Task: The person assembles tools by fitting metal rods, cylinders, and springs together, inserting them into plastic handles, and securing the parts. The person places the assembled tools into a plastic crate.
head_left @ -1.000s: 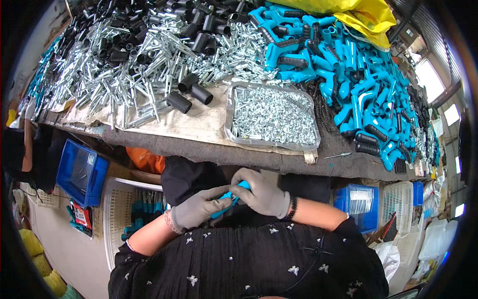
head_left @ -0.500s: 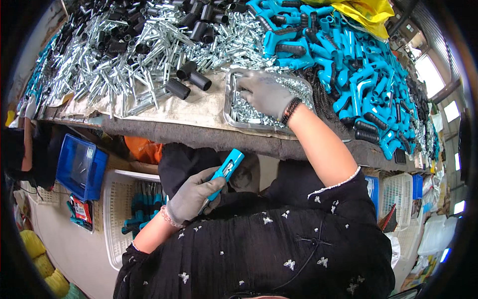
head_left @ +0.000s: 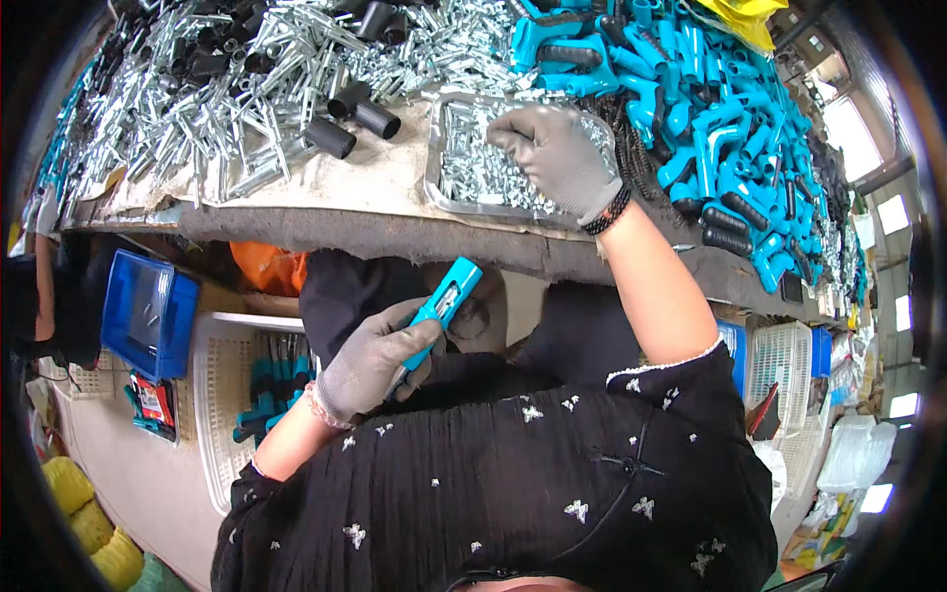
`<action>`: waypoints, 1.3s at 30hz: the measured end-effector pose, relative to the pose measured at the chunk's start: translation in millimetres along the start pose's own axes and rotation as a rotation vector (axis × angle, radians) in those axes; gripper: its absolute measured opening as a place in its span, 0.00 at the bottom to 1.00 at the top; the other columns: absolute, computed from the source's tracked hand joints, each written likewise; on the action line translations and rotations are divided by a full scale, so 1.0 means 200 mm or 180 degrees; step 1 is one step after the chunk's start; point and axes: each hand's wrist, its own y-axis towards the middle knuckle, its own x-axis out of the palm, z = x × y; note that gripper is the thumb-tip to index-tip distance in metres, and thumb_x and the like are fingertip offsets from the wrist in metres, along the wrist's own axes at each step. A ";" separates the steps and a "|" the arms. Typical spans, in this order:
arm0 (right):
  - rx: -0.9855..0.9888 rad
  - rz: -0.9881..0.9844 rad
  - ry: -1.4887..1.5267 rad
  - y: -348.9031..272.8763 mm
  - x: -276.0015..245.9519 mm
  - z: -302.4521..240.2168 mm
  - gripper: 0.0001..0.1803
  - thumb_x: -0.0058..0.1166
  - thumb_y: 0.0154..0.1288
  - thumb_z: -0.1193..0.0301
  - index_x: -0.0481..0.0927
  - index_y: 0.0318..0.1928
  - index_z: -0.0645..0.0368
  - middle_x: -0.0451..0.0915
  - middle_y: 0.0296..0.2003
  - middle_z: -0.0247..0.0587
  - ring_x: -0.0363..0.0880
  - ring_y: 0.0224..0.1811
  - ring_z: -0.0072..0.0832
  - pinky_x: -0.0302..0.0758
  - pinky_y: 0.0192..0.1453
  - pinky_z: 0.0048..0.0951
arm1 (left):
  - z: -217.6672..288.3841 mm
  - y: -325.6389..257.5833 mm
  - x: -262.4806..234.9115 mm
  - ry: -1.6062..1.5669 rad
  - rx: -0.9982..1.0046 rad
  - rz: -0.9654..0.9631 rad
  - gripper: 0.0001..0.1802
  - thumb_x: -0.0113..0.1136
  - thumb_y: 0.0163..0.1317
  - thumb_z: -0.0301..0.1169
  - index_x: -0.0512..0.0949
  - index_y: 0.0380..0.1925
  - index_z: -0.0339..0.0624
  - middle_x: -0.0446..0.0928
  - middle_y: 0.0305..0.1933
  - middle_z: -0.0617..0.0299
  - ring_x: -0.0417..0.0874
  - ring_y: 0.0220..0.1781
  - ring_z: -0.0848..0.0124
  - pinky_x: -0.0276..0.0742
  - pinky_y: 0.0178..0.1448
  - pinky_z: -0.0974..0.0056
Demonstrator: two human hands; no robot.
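My left hand [head_left: 374, 357], in a grey glove, is closed around a teal tubular tool handle [head_left: 461, 283]. The handle tilts up to the right, and silvery metal shows in its slot. My right hand [head_left: 558, 155], gloved too, hovers over a metal tray [head_left: 431, 178] of small silvery metal parts [head_left: 473, 158]. Its fingers are curled together; whatever they pinch, if anything, is too small or hidden to name.
Metal rods [head_left: 227, 128] and black tubes [head_left: 330, 138] are heaped across the table's left. Teal handles with black grips [head_left: 730, 158] pile up at right. Below the table stand a blue bin [head_left: 148, 316] and a white basket [head_left: 212, 414] of teal tools.
My right hand has lifted from the parts in the tray, its fingers now curled in. The left hand keeps the handle. The whole view has shifted slightly.
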 end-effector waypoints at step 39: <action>-0.1326 0.0111 0.1346 -0.56 0.27 -0.41 0.08 0.62 0.52 0.71 0.74 0.31 0.54 0.80 0.39 0.38 0.78 0.49 0.42 0.72 0.56 0.45 | -0.07 0.02 0.07 -0.0007 -0.0108 -0.0077 0.23 0.58 0.69 0.37 0.71 0.59 0.35 0.74 0.30 0.64 0.75 0.24 0.77 0.65 0.23 0.72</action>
